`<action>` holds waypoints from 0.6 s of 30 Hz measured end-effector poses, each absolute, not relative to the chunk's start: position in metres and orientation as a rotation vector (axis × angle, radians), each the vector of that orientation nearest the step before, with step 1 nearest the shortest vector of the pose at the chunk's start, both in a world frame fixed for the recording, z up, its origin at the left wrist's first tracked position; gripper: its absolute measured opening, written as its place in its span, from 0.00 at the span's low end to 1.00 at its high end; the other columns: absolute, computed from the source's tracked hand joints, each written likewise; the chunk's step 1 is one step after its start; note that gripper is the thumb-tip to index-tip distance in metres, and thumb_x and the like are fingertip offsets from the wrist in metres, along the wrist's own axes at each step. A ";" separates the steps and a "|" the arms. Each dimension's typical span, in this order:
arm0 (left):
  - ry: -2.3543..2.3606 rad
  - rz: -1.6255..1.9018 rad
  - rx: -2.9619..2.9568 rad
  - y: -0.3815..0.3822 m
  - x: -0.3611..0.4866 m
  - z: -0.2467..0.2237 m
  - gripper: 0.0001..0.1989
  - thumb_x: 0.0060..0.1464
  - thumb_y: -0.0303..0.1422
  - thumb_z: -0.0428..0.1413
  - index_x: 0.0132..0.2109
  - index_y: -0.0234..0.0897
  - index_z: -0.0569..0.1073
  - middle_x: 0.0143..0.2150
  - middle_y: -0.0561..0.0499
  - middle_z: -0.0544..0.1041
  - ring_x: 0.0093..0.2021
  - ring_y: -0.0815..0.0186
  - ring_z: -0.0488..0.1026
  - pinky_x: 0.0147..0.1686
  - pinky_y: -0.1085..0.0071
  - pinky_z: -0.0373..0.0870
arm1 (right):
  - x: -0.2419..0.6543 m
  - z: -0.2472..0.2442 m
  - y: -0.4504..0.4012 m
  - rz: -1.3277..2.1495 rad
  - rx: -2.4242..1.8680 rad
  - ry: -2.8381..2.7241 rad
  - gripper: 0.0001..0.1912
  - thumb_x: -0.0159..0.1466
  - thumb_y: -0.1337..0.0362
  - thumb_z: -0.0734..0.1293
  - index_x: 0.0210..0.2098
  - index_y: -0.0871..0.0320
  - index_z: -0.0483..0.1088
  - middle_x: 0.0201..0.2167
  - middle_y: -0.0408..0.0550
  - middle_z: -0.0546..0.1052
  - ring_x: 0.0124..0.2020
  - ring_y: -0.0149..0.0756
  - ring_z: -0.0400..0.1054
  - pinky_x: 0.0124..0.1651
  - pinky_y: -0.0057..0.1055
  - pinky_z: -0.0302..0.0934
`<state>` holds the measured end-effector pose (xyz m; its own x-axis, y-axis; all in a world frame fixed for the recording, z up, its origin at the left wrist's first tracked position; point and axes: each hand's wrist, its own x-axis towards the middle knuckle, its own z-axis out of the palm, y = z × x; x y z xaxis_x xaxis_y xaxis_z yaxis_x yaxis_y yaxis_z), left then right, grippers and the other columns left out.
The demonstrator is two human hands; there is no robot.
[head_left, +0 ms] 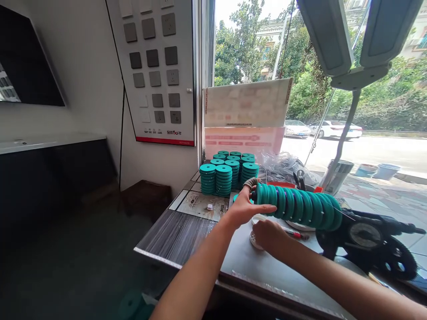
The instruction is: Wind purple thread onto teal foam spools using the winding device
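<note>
the printing on the white and pink cardboard boxes (245,118) by the window is blurred, and the right hand (268,235) hides most of a small white round container (253,240).

Ahead of you, a board of grey wall switches (153,66) hangs on the white wall, with a dark screen (26,62) to its left. On the bench (176,235) by the window lean two cartons with red print (245,118). Crumpled clear plastic (283,166) lies behind, black-handled scissors (300,178) beside it. A grey lamp (356,40) looms overhead. Outside you see a white car (333,130), trees and two blue tubs (376,170)
</note>
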<state>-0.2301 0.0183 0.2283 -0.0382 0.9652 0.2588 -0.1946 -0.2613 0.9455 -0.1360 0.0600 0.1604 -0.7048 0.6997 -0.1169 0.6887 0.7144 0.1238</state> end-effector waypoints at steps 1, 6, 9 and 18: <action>0.932 1.492 1.250 0.019 -0.231 0.228 0.41 0.30 0.33 0.67 0.53 0.42 0.60 0.48 0.47 0.66 0.44 0.65 0.67 0.45 0.66 0.66 | -0.137 0.162 0.058 0.119 1.139 2.750 0.15 0.61 0.59 0.59 0.37 0.65 0.68 0.35 0.47 0.72 0.38 0.25 0.66 0.45 0.31 0.63; 0.951 1.480 1.278 0.020 -0.233 0.225 0.41 0.32 0.33 0.66 0.55 0.43 0.58 0.49 0.46 0.65 0.44 0.65 0.66 0.42 0.68 0.67 | -0.140 0.168 0.050 0.119 1.116 2.783 0.13 0.60 0.70 0.57 0.38 0.64 0.71 0.38 0.55 0.73 0.40 0.35 0.68 0.43 0.33 0.62; 0.960 1.479 1.288 0.019 -0.233 0.225 0.41 0.32 0.33 0.66 0.54 0.43 0.58 0.49 0.47 0.65 0.43 0.66 0.67 0.41 0.70 0.67 | -0.139 0.176 0.050 0.105 1.132 2.756 0.11 0.59 0.71 0.59 0.38 0.65 0.71 0.37 0.55 0.73 0.40 0.35 0.68 0.44 0.35 0.63; 0.962 1.485 1.272 0.018 -0.231 0.227 0.41 0.31 0.32 0.66 0.54 0.41 0.59 0.50 0.45 0.65 0.45 0.65 0.66 0.44 0.69 0.66 | -0.130 0.178 0.055 -0.062 1.057 2.776 0.15 0.61 0.56 0.59 0.37 0.63 0.67 0.36 0.46 0.71 0.40 0.25 0.65 0.46 0.29 0.63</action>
<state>-0.2308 0.0185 0.2269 -0.0363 0.9642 0.2628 -0.1539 -0.2652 0.9518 -0.1299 0.0550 0.1783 -0.7340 0.6566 -0.1733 0.6637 0.7477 0.0219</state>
